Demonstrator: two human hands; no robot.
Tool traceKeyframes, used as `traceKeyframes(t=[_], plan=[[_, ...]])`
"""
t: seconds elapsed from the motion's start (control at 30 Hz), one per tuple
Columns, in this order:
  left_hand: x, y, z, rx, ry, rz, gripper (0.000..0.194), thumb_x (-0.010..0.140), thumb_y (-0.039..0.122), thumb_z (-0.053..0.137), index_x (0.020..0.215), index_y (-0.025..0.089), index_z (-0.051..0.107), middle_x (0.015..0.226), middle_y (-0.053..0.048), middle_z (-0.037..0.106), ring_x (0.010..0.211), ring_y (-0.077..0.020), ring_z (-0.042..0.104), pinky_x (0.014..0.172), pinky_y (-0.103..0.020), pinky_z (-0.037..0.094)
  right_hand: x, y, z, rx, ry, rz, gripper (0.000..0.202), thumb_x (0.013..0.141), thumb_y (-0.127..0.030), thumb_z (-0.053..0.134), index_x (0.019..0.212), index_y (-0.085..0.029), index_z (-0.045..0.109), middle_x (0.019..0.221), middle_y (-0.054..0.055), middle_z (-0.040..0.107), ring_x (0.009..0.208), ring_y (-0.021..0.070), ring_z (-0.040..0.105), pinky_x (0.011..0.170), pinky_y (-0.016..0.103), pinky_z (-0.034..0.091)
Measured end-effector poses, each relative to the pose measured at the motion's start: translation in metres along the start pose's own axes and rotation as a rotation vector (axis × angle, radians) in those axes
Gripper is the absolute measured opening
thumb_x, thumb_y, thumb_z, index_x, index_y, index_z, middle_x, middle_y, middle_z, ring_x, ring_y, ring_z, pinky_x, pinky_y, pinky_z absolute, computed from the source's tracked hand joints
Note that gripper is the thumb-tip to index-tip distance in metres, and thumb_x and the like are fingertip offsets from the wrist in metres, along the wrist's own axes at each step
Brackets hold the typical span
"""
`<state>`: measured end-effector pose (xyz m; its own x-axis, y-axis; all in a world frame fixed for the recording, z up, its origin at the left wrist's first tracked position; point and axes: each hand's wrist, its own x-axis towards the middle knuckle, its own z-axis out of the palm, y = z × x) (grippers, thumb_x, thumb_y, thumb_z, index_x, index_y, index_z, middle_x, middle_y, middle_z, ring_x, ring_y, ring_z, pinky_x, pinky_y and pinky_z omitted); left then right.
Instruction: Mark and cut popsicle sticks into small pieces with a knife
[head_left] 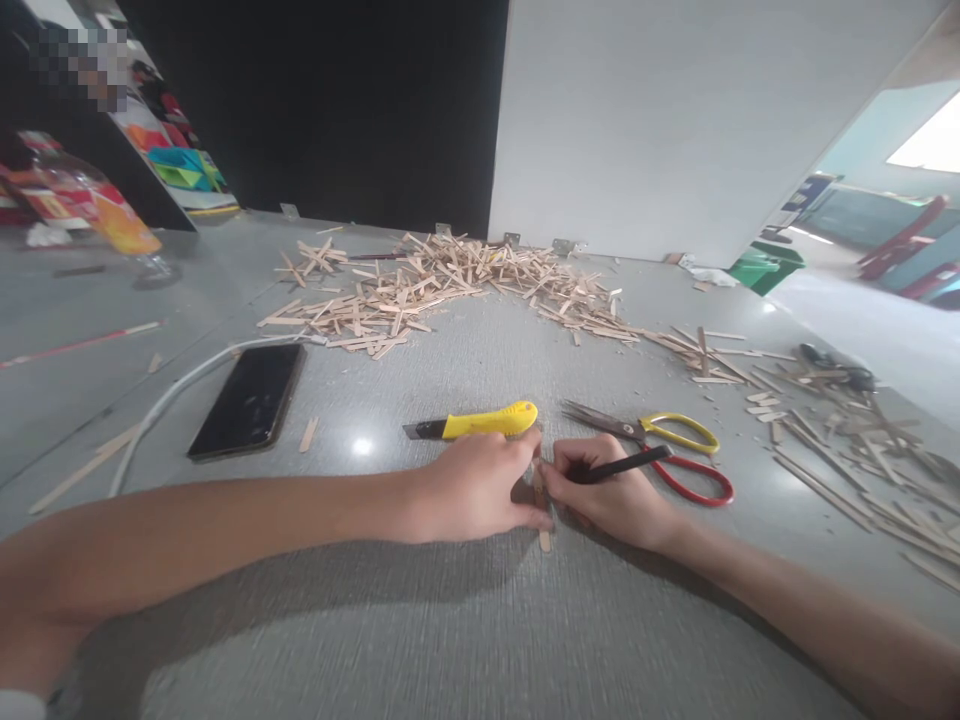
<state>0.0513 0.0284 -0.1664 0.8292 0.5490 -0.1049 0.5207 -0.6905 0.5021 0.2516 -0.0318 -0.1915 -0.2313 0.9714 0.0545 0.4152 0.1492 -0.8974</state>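
My left hand point(476, 492) holds a narrow wooden craft stick point(544, 541) against the table, thumb at its near part and fingers at its far part. In my right hand point(619, 500) is a black pen point(630, 462), gripped as for writing, its tip end hidden by the fingers beside the stick. Just beyond my left hand lies a yellow utility knife point(491, 420) with its blade end pointing left. Scissors point(634, 431) with one yellow and one red handle lie beyond and right of my right hand, blades partly apart.
Loose craft sticks point(450, 275) are heaped along the back; cut strips point(862, 470) scatter at right. A phone point(247, 400) and white cable point(161, 405) lie left. A bottle point(120, 220) stands far left. Black point(322, 110) and white point(637, 120) panels rise behind the table.
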Motion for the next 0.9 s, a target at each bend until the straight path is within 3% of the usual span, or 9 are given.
traceKeyframes(t=[0.17,0.9], plan=[[0.0005,-0.0004,0.0005,0.007,0.001,-0.005,0.059,0.082,0.063,0.077,0.115,0.019,0.056,0.086,-0.008,0.072,0.083,-0.0353,0.074,0.059,-0.035,0.043,-0.0001,0.0006,-0.0002,-0.007,0.0,-0.021,0.034,0.086,-0.019,0.061,0.057,-0.023,0.044,0.049,-0.008,0.041,0.047,0.0085,0.033,0.042,0.024,0.024],[0.0008,0.0,0.0002,-0.002,-0.004,-0.015,0.058,0.081,0.062,0.077,0.115,0.02,0.056,0.086,-0.008,0.072,0.083,-0.0349,0.074,0.06,-0.035,0.043,0.0013,-0.003,-0.0019,-0.016,-0.049,-0.073,0.035,0.087,-0.018,0.06,0.056,-0.022,0.044,0.05,-0.007,0.042,0.05,0.0091,0.031,0.045,0.025,0.025]])
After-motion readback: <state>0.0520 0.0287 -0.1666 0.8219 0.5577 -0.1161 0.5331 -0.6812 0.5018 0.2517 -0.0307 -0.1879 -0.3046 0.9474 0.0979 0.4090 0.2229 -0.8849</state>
